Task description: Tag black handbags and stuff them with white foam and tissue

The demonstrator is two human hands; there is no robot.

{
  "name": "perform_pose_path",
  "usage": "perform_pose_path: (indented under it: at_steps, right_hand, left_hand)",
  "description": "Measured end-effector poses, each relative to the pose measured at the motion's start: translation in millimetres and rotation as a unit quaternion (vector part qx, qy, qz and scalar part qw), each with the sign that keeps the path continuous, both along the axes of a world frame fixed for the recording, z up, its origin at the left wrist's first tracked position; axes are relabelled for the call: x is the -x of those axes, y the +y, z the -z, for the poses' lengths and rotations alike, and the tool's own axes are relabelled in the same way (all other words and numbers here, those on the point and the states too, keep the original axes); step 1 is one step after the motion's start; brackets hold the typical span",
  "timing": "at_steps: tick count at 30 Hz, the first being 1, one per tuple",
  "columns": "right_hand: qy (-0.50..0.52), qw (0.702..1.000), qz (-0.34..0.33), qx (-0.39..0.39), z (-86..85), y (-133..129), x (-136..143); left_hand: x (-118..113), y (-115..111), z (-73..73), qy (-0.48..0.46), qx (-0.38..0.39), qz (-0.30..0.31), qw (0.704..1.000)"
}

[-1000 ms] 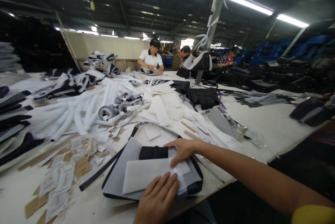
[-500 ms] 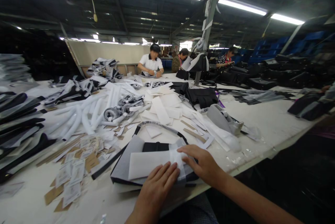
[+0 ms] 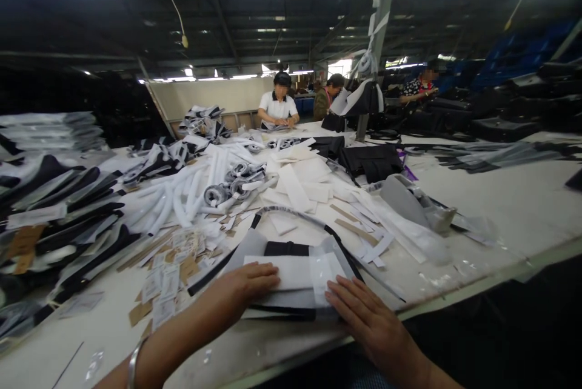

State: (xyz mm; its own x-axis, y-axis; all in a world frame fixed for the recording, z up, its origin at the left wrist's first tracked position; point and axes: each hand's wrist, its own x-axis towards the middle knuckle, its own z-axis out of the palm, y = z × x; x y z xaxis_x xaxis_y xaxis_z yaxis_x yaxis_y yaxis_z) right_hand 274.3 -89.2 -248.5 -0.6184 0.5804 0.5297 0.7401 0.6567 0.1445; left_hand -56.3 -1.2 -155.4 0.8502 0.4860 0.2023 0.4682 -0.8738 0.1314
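A black bag [image 3: 287,248] lies flat at the table's near edge, its handle [image 3: 297,214] looped out behind it. Across the bag rests a white foam sheet [image 3: 288,266], with a translucent whitish strip [image 3: 322,277] over its right part. My left hand [image 3: 254,280] lies flat with fingers stretched on the left part of the white sheet. Fingers extended, my right hand [image 3: 364,310] presses on the bag's right side beside the translucent strip. Neither hand grips anything. The bag's underside is hidden.
Paper tags [image 3: 163,283] lie left of the bag. Behind are white foam tubes [image 3: 182,195], rolled straps [image 3: 218,194] and loose white sheets [image 3: 300,177]. Wrapped black pieces [image 3: 73,195] are heaped at left. A co-worker [image 3: 278,107] sits across the table, near a post [image 3: 379,31].
My left hand has moved up and left on the white sheet. My right hand has come down toward the bag's near right side. The view has turned left.
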Motion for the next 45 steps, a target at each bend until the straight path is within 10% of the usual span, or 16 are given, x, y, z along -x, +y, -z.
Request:
perform_pose_path:
  at_steps: [5, 12, 19, 25, 28, 31, 39, 42, 45]
  right_hand:
    - [-0.010, 1.000, -0.023, -0.006, -2.7, 6, -7]
    - [-0.018, 0.999, -0.031, -0.004, -4.5, 34, -30]
    - [0.005, 0.999, -0.039, 0.018, -6.8, 58, -35]
    - [0.176, 0.982, 0.015, 0.066, -1.3, 10, -5]
    - [0.307, 0.899, 0.040, 0.308, 0.7, -9, 25]
    - [0.426, 0.717, 0.079, 0.546, -5.9, -4, 51]
    - [0.692, 0.389, -0.063, 0.604, -15.8, 6, 87]
    - [0.742, 0.321, -0.097, 0.580, -17.9, 4, 106]
    - [0.729, 0.366, -0.107, 0.568, -28.0, 5, 116]
  left_hand:
    - [-13, 23, -25.8, -0.005, 0.072, 0.043, 0.996]
    - [-9, 7, -10.8, 0.034, 0.090, -0.026, 0.995]
    - [-25, -44, 33.4, 0.161, -0.033, -0.139, 0.976]
    - [-18, -47, 78.2, 0.141, -0.239, -0.138, 0.951]
    - [-11, -43, 84.0, 0.098, -0.269, -0.127, 0.950]
    - [-7, -40, 82.7, 0.078, -0.288, -0.114, 0.948]
    - [-4, -39, 77.3, 0.070, -0.315, -0.111, 0.940]
    - [5, -38, 85.9, 0.030, -0.318, -0.142, 0.937]
    - [14, -34, 94.8, -0.007, -0.304, -0.177, 0.936]
